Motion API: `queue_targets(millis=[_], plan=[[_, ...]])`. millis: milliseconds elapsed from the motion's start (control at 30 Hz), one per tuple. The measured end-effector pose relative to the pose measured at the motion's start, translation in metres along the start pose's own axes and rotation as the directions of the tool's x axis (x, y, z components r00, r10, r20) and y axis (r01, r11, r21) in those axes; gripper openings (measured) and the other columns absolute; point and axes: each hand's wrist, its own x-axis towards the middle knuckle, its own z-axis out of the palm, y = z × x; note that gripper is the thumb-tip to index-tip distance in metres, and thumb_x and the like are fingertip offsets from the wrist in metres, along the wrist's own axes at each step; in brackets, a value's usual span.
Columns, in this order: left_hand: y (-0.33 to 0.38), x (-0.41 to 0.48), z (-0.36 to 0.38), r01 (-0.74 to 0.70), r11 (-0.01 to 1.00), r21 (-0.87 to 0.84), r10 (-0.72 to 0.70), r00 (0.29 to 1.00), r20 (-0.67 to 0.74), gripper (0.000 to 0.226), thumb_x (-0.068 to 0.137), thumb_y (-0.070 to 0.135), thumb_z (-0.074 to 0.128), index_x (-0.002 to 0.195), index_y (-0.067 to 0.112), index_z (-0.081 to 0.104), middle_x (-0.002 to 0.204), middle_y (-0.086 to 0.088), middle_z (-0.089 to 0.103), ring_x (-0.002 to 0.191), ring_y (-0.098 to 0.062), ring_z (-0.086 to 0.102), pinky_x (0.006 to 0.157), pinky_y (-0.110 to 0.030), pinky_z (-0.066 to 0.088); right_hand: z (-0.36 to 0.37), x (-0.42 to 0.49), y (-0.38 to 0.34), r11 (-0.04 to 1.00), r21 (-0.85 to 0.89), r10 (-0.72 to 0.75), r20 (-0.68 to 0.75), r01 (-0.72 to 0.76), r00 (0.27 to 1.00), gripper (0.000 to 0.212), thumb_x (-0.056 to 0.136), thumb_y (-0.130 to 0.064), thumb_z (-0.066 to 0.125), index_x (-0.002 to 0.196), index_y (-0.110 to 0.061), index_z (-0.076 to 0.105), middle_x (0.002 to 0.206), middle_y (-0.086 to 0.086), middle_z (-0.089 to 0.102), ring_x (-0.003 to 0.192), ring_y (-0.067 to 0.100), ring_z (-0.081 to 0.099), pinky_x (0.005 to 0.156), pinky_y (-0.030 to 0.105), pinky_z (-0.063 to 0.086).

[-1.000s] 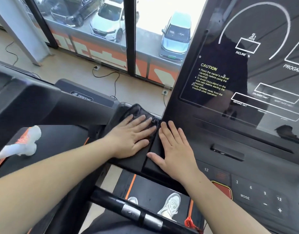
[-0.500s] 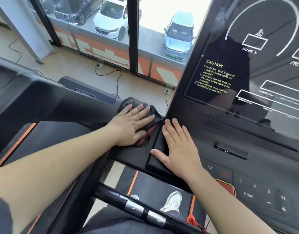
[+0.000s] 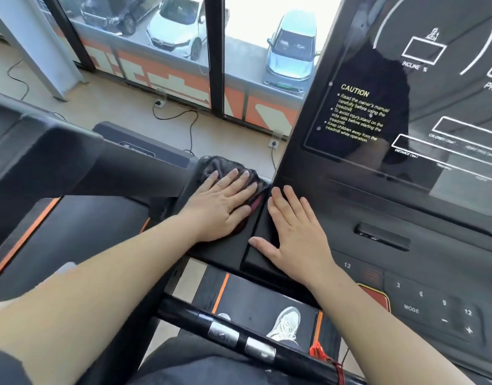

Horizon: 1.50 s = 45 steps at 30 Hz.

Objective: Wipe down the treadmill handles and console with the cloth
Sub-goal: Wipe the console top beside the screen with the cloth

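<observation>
Left hand (image 3: 220, 209), fingers flat, has pushed the cloth (image 3: 211, 165) farther toward the far left corner of the console (image 3: 350, 212); right hand (image 3: 297, 234) stays spread flat beside it

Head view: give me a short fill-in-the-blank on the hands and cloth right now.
The left hand presses flat on the dark ____.
The right hand lies flat on the console, holding ____.
The yellow heading on the console reads ____.
Missing words: cloth; nothing; CAUTION.
</observation>
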Motion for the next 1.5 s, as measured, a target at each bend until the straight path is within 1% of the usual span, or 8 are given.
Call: queue_targets(millis=[300, 533, 767, 967, 1100, 1267, 1433, 1500], plan=[[0.022, -0.070, 0.045, -0.214, 0.939, -0.270, 0.145, 0.956, -0.256, 0.042, 0.104, 0.031, 0.035, 0.136, 0.024, 0.061, 0.156, 0.007, 0.048, 0.151, -0.019, 0.034, 0.123, -0.047, 0.026, -0.007, 0.000, -0.002, 0.999, 0.039, -0.002, 0.102, -0.002, 0.995, 0.108, 0.081, -0.086, 0.038, 0.160, -0.014, 0.022, 0.171, -0.003, 0.000, 0.157, 0.018, -0.009, 0.127, 0.046, 0.004], [0.014, -0.047, 0.032, -0.119, 0.992, -0.044, 0.112, 0.984, -0.138, 0.058, 0.104, 0.044, 0.019, 0.160, 0.030, 0.031, 0.168, 0.005, 0.021, 0.155, -0.016, 0.023, 0.127, -0.049, 0.014, -0.007, 0.001, -0.002, 0.998, 0.060, 0.008, 0.093, -0.013, 0.996, 0.108, 0.080, -0.087, 0.040, 0.160, -0.016, 0.024, 0.170, -0.006, 0.001, 0.156, 0.014, -0.010, 0.127, 0.043, 0.002], [0.023, -0.088, 0.043, -0.264, 0.943, -0.202, 0.194, 0.931, -0.310, 0.037, 0.105, 0.033, 0.041, 0.127, 0.024, 0.069, 0.148, 0.011, 0.057, 0.149, -0.016, 0.038, 0.123, -0.044, 0.027, -0.006, 0.001, -0.001, 0.998, 0.061, 0.008, 0.111, -0.015, 0.994, 0.115, 0.076, -0.092, 0.037, 0.161, -0.017, 0.019, 0.170, -0.007, -0.004, 0.155, 0.013, -0.015, 0.127, 0.042, -0.001], [0.014, -0.058, 0.035, -0.169, 0.975, -0.144, 0.139, 0.970, -0.199, 0.049, 0.105, 0.042, 0.034, 0.149, 0.028, 0.051, 0.157, 0.005, 0.048, 0.148, -0.020, 0.039, 0.124, -0.044, 0.025, -0.006, 0.000, -0.002, 0.997, 0.080, 0.018, 0.087, -0.025, 0.996, 0.114, 0.075, -0.091, 0.038, 0.160, -0.016, 0.024, 0.170, -0.005, 0.002, 0.156, 0.014, -0.010, 0.127, 0.043, 0.002], [0.029, -0.077, 0.044, -0.146, 0.962, -0.232, 0.053, 0.929, -0.366, 0.036, 0.101, 0.034, 0.046, 0.122, 0.026, 0.073, 0.137, 0.008, 0.066, 0.132, -0.017, 0.057, 0.117, -0.044, 0.037, -0.006, 0.000, -0.002, 0.997, 0.069, 0.016, 0.101, -0.023, 0.995, 0.115, 0.075, -0.092, 0.035, 0.161, -0.017, 0.019, 0.170, -0.006, -0.003, 0.156, 0.014, -0.013, 0.127, 0.042, -0.001], [0.021, -0.091, 0.018, -0.299, 0.949, -0.096, 0.239, 0.885, -0.399, 0.022, 0.099, 0.022, 0.051, 0.085, 0.020, 0.068, 0.091, 0.005, 0.067, 0.090, -0.026, 0.062, 0.087, -0.045, 0.050, -0.007, 0.000, -0.003, 0.997, 0.079, 0.017, 0.100, -0.025, 0.995, 0.116, 0.075, -0.092, 0.038, 0.161, -0.016, 0.020, 0.170, -0.006, -0.001, 0.156, 0.015, -0.011, 0.128, 0.043, 0.001], [0.018, -0.064, -0.035, 0.092, 0.818, -0.567, -0.403, 0.795, -0.453, 0.031, 0.106, 0.038, 0.040, 0.087, 0.025, 0.060, 0.083, 0.008, 0.065, 0.081, -0.019, 0.062, 0.077, -0.043, 0.051, -0.009, 0.000, -0.004, 0.997, 0.081, 0.013, 0.113, -0.022, 0.994, 0.116, 0.076, -0.091, 0.040, 0.161, -0.017, 0.016, 0.170, -0.006, -0.004, 0.156, 0.015, -0.014, 0.127, 0.043, -0.002], [0.032, -0.067, -0.028, 0.083, 0.834, -0.546, -0.403, 0.768, -0.499, 0.026, 0.105, 0.036, 0.043, 0.098, 0.022, 0.064, 0.092, 0.004, 0.066, 0.088, -0.024, 0.063, 0.082, -0.044, 0.049, -0.009, 0.000, -0.004, 0.996, 0.082, 0.017, 0.124, -0.028, 0.992, 0.115, 0.076, -0.091, 0.039, 0.161, -0.017, 0.015, 0.170, -0.006, -0.005, 0.155, 0.014, -0.016, 0.127, 0.043, -0.002]])
